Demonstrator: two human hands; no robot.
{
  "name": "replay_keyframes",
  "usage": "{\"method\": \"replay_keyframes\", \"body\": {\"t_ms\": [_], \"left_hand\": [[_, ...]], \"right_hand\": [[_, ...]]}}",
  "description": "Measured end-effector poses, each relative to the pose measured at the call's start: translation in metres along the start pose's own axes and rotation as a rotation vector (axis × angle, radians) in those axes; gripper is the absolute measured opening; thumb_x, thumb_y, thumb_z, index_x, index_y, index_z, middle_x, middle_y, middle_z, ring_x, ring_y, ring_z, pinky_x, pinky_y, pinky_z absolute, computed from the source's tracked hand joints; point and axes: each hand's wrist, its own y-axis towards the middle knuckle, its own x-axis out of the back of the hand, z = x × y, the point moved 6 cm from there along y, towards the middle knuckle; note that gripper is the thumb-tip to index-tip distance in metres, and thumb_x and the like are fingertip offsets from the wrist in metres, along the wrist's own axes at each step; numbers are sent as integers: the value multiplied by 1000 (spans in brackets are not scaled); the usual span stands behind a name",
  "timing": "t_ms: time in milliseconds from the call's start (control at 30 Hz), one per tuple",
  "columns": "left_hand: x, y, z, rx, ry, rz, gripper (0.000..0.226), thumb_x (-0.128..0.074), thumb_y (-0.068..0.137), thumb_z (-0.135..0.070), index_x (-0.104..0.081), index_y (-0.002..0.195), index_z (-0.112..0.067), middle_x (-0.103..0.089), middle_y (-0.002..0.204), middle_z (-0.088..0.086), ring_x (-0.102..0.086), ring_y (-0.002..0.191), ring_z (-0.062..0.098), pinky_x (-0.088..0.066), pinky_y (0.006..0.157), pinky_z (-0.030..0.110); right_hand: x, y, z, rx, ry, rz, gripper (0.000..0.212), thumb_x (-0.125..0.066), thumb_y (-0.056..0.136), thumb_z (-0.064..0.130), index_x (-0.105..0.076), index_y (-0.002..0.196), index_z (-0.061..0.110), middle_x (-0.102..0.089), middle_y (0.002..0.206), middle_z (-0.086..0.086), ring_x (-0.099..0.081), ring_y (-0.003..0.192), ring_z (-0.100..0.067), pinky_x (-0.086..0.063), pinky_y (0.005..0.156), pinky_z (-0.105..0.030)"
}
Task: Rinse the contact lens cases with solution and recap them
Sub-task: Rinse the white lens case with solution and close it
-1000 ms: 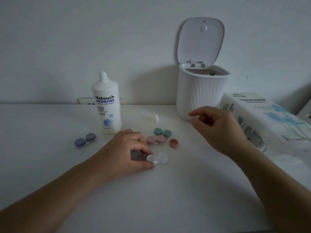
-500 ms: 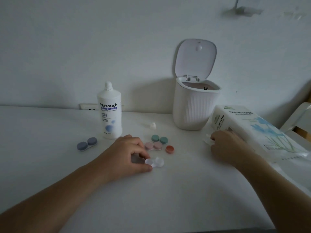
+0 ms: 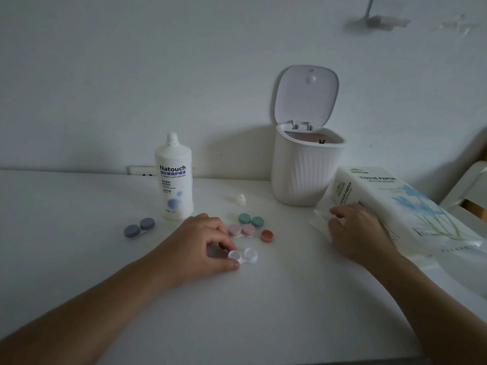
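An uncapped white lens case [image 3: 246,255] lies on the table, and my left hand [image 3: 200,245] pinches its left cup between thumb and forefinger. My right hand [image 3: 361,233] pinches a white tissue [image 3: 320,223] at the open end of the tissue paper pack [image 3: 395,204]. Behind the white case lie a pink capped case [image 3: 241,230], a green capped case [image 3: 251,219] and a loose orange cap [image 3: 266,235]. A blue-grey capped case [image 3: 139,227] lies at the left. The solution bottle [image 3: 174,180] stands open, its small white cap [image 3: 240,200] on the table.
A small white bin [image 3: 303,175] with its lid raised stands against the wall behind the tissue pack. A wall socket [image 3: 142,171] sits behind the bottle. The table's front edge runs along the bottom of the view.
My right hand dropped from mid-air beside the bin to the tissue pack and took hold of a tissue. My left hand stayed on the white case. The view tilted upward.
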Motion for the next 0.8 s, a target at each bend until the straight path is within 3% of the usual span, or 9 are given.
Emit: {"method": "replay_keyframes", "body": {"t_ms": [33,167,267,367,467,533,667,800], "left_hand": [[0,0,0,5,-1,2,20,-84,72,-48,-78,83,-32,-64,86,-16,-54,87,7,-45,80,27],[-1,0,2,11,-14,3,30,-71,69,-62,-76,82,-36,-63,87,-18,-54,88,6,-44,79,25],[-2,0,3,9,-14,1,28,-70,69,-62,-75,81,-37,-63,88,-20,-54,89,7,-43,80,25],[-3,0,4,6,-9,2,29,-70,69,-62,-76,82,-37,-62,88,-20,-54,89,6,-41,79,23],[-2,0,5,5,-11,1,30,-70,68,-63,-76,82,-37,-62,89,-20,-54,90,6,-39,78,20],[-2,0,5,2,-15,-2,29,-70,69,-63,-75,82,-38,-63,88,-19,-54,90,7,-40,79,21],[-3,0,5,-4,-8,-3,29,-70,69,-63,-75,81,-37,-63,87,-19,-54,89,7,-44,80,26],[-3,0,6,1,-10,-1,31,-70,68,-64,-75,83,-37,-62,90,-20,-54,90,7,-42,80,24]], "right_hand": [[-3,0,-1,-12,-26,48,34,-57,93,23,-68,123,12,-61,131,-12,-56,121,-32,-43,102,-38],[-9,0,-1,-12,-91,182,29,-56,89,23,-71,108,7,-67,117,-12,-61,104,-31,-52,91,-39],[-11,4,-3,-7,-130,268,40,-59,87,22,-65,126,12,-59,132,-8,-54,125,-26,-41,103,-34],[-12,5,-3,54,-138,352,61,-61,89,22,-44,148,27,-48,145,-1,-44,137,-21,-33,111,-32],[-6,5,-1,173,-108,333,69,-60,88,13,-41,148,39,-47,144,7,-48,124,-11,-33,109,-30],[-2,3,-1,245,-75,308,68,-60,85,6,-48,143,41,-49,138,13,-47,106,-5,-34,104,-26],[-2,1,-2,341,-86,309,54,-61,84,2,-65,127,35,-57,129,16,-53,123,-8,-31,101,-16],[-4,2,0,340,-134,291,32,-64,92,25,-67,122,36,-62,120,13,-57,114,-9,-41,101,-26]]}}
